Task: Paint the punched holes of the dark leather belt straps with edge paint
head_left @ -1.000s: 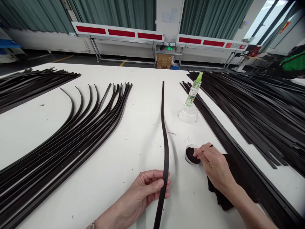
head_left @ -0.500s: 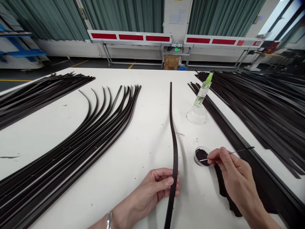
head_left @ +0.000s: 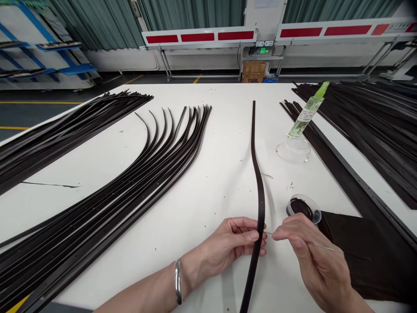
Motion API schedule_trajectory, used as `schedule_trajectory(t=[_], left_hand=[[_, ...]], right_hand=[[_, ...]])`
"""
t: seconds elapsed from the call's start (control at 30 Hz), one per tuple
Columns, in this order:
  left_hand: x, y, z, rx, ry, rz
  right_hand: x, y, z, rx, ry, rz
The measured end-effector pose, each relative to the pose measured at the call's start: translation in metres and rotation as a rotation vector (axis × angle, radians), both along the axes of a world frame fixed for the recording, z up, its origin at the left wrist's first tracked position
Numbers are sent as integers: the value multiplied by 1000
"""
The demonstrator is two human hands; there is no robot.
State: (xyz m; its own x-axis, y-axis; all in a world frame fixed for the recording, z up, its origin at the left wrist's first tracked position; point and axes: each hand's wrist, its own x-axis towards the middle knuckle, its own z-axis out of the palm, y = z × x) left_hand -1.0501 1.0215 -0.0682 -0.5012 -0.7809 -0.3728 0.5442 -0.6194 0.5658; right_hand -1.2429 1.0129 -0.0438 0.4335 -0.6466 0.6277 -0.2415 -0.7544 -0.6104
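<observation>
I note the right hand [head_left: 321,261], fingers gripping a thin rod [head_left: 325,248], has moved from the cup [head_left: 316,210]; work shifts to the black strip [head_left: 261,202], central on the tabletop [head_left: 192,213], left hand [head_left: 230,243] pinching it.

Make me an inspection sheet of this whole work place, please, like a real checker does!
Surface: white tabletop, sprinkled with small dark specks.
Job's things: long black strip, curving away; thin tool; small clear cup with something dark inside.
Clutter: many more black strips in bunches at left and right; tilted green bottle, seemingly on a clear dish; dark cloth at right.
Hands: left hand pinches the strip; right hand holds the tool, its tip close to the strip.
Cables: a thin dark line by the far stand may be one; too small to tell.
Surroundings: green curtains, cardboard box, blue shelves.
</observation>
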Motion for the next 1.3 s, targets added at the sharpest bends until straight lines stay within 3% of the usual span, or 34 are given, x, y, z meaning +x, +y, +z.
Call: schedule_trajectory(t=[0.53, 1.07, 1.2, 1.3], left_hand=[[0, -2, -1, -20, 3, -12], [-2, -1, 0, 15, -19, 39], [-2, -1, 1, 10, -22, 33], [-1, -1, 3, -18, -9, 17]], right_hand=[[4, -3, 1, -40, 40, 35], [5, -1, -2, -50, 72, -18], [2, 4, 0, 23, 68, -69], [-1, 7, -2, 116, -42, -245]])
